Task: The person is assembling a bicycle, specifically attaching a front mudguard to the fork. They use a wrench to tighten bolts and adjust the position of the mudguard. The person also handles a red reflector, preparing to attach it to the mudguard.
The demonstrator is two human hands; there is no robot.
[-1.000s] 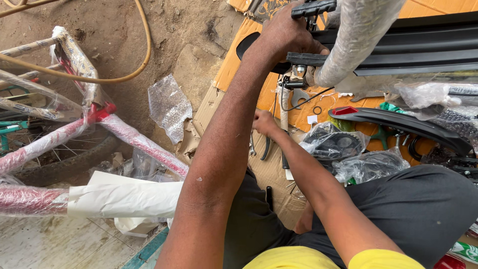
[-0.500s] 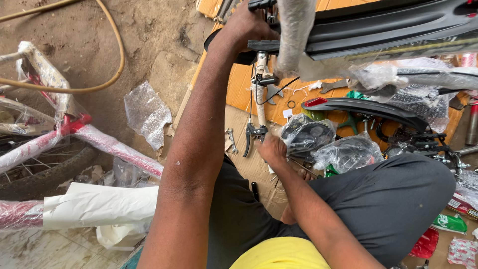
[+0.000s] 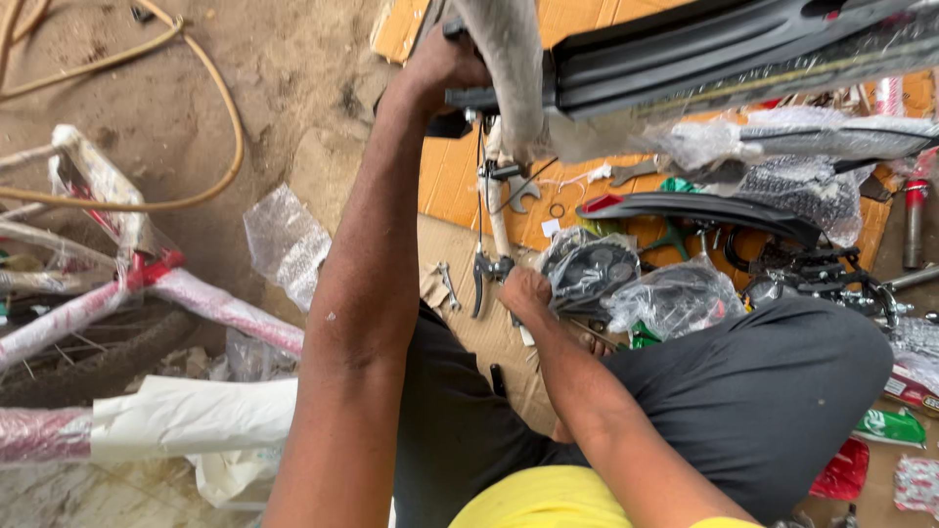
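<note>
A wrapped bicycle frame tube is gripped near its top by the left hand, whose grip is closed around the tube and the black part beside it. The tube's long axis runs nearly straight up and down the view, its lower end pointing toward the cardboard sheet spread on the dirt floor. A black mudguard is seen crossing the top of the view from the tube toward the right, its long axis close to level and rising slightly rightward.

The right hand is lowered to the cardboard, resting against a clear plastic bag in which dark bicycle parts are held; whether its grip is closed on anything cannot be told. A second clear bag of parts is seen just beside the first, against the person's dark-trousered knee. A brake lever lies just left of the right hand, pointing downward in the view, with a small spanner near it. A second black mudguard lies across the cardboard behind the bags. At the left, red frame tubes wrapped in plastic are laid over a tyre.
</note>
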